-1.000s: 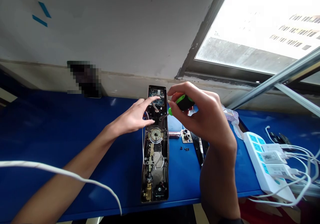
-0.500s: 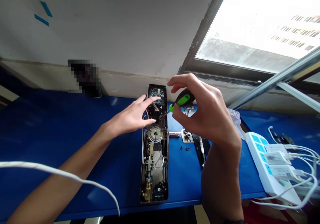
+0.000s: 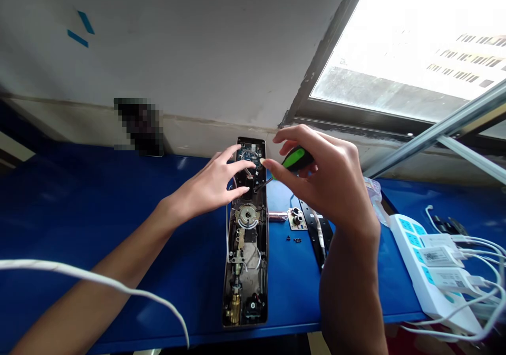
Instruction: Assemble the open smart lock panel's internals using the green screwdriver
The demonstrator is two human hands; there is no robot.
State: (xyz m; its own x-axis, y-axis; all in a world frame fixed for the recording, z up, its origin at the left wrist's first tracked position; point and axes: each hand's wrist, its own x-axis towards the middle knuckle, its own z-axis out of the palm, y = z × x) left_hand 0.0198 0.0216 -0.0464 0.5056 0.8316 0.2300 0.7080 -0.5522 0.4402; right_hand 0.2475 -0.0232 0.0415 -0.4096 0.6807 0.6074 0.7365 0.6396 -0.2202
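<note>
A long, dark housing (image 3: 250, 255) lies open on the blue table, its inside facing up; it looks like an electronic door lock. At its far end sits a circuit board (image 3: 249, 154) with wires, and a brass lock cylinder (image 3: 234, 308) is at the near end. My right hand (image 3: 328, 178) grips a green and black screwdriver (image 3: 297, 160), whose tip reaches into the housing just below the board. My left hand (image 3: 215, 181) is over the housing's left edge, fingers spread; whether its fingertips touch the parts I cannot tell.
Several small screws (image 3: 294, 239), a small module (image 3: 296, 219) and a black panel (image 3: 316, 228) lie right of the housing. Farther right is a white power strip (image 3: 427, 270) with chargers and cables. A white cable (image 3: 118, 284) crosses the left foreground. The wall (image 3: 205, 70) stands behind.
My right thumb has stretched from the screwdriver's collar toward the circuit board. My left fingers have spread farther apart. The view has shifted slightly, while the screwdriver tip stays at about the same spot.
</note>
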